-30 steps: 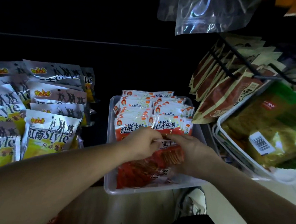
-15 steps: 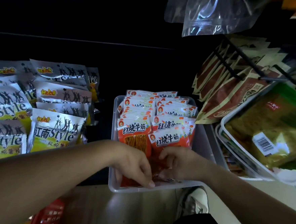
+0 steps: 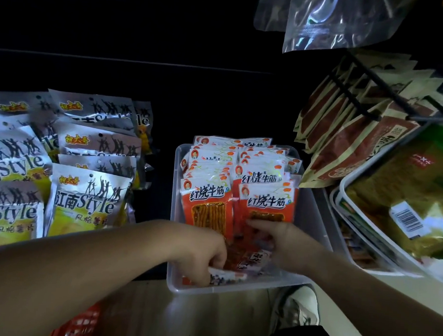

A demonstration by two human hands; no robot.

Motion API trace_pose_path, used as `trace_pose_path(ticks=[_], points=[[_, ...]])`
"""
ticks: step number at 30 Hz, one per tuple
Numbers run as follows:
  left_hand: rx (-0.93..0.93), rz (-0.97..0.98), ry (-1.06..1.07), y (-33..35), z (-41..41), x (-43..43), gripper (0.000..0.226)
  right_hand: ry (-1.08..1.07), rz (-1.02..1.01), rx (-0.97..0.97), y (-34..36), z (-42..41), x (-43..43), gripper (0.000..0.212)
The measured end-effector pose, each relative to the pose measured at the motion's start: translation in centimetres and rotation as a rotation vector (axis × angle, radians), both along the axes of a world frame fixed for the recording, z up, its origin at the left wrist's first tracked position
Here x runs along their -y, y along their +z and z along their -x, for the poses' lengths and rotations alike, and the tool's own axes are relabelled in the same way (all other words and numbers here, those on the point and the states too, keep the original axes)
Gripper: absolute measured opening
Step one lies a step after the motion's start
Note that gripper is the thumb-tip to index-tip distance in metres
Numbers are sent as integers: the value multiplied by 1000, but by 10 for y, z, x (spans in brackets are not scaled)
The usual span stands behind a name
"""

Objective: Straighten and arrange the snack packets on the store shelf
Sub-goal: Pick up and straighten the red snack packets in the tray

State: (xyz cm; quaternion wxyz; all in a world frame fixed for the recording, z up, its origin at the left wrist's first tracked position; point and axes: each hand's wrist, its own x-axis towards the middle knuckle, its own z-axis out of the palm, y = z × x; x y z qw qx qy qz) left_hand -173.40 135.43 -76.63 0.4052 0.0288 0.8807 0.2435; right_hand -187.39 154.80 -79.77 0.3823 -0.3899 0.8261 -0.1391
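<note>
A clear plastic bin [image 3: 314, 219] on the shelf holds two rows of standing red-and-white snack packets [image 3: 207, 201]. At the bin's front lie loose red packets [image 3: 245, 258], flat and askew. My left hand [image 3: 203, 255] reaches into the front left corner, and its curled fingers pinch a flat packet [image 3: 227, 276] near the bin floor. My right hand [image 3: 286, 244] rests against the front packet of the right row [image 3: 267, 202], fingers curled on its lower edge.
Silver-and-yellow chip bags [image 3: 82, 200] stand in rows to the left. Brown packets [image 3: 347, 150] hang on black hooks at right, above a white tray [image 3: 363, 230] of yellow-green packs. Clear bags [image 3: 338, 21] hang overhead. A red basket [image 3: 78, 323] and my shoe [image 3: 297, 307] are below.
Both hands have dropped from the row tops to the bin's front. The front packets now stand upright, and my left hand has moved down onto a flat packet.
</note>
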Motion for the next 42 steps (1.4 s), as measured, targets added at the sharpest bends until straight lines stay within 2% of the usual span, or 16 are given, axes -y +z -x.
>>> trace_pose_path(ticks=[6,10,12,14,17,19,22,24,27,29,31,33,36,38,40,42], points=[[-115,-79,148,-12,3,-9,44,-136,77,-167,26,9,1,48],[-225,-5,134,-14,7,-30,17,-61,92,-32,26,10,-4,67],[-319,57,109,-11,9,-33,6,-23,56,34,25,16,-10,66],[-419,104,151,-6,10,-26,5,76,1,2,26,16,-9,66],[-527,171,249,1,14,-4,10,173,-171,-179,20,5,-4,85],[-546,190,334,4,16,13,17,38,-142,-226,8,-4,1,75],[-575,257,381,6,18,29,17,-276,23,-266,-5,-5,18,34],[-623,315,374,7,20,35,13,-415,10,-231,-1,-6,31,20],[-689,428,348,6,21,40,52,-548,61,-197,7,-14,47,19],[-672,495,289,5,18,39,74,-589,105,-211,9,-19,52,7],[-788,590,169,6,11,36,88,-612,180,-96,9,-23,54,27],[-897,586,-11,6,8,28,87,-577,237,-5,10,-25,48,48],[-726,368,-279,-4,7,14,49,-438,256,-148,10,-23,27,65],[-597,303,-250,-8,9,12,35,-324,219,-254,10,-16,13,73],[-590,294,-179,-11,13,11,39,-181,112,-380,9,-9,6,82],[-609,362,-167,-13,17,10,58,-70,0,-505,7,-5,8,91]])
